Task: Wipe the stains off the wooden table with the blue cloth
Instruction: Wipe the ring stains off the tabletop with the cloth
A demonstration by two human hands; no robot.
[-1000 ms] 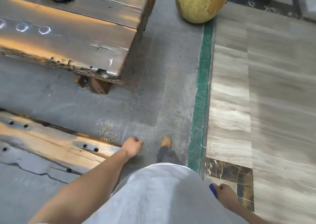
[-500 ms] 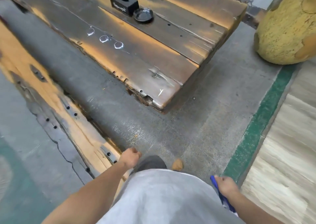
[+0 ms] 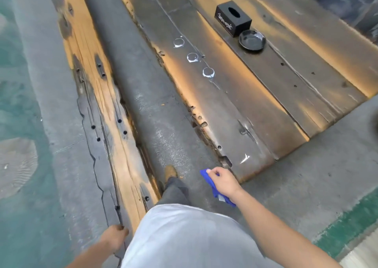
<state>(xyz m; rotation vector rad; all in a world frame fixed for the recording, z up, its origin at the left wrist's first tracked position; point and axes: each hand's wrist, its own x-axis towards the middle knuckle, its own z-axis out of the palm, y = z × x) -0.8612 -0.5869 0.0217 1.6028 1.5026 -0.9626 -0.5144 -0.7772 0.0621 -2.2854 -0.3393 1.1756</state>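
The dark wooden table [image 3: 255,96] stretches from the top centre down to the lower right. Three white ring stains [image 3: 192,57] lie in a row near its left edge, and a small white streak [image 3: 244,159] marks its near corner. My right hand [image 3: 222,180] is shut on the blue cloth [image 3: 214,188], held in the air just in front of that near corner. My left hand [image 3: 113,237] hangs low at the left with its fingers curled and nothing in it, over the end of a wooden bench [image 3: 98,96].
A black tissue box [image 3: 232,18] and a black dish [image 3: 252,40] stand on the table's far part. A grey floor strip [image 3: 147,96] runs between bench and table, where my foot [image 3: 170,172] is. A green floor line [image 3: 345,229] lies at lower right.
The view has swung left and closer to the table. My right hand has risen forward with the cloth towards the table's near corner. My left hand has dropped back beside my body.
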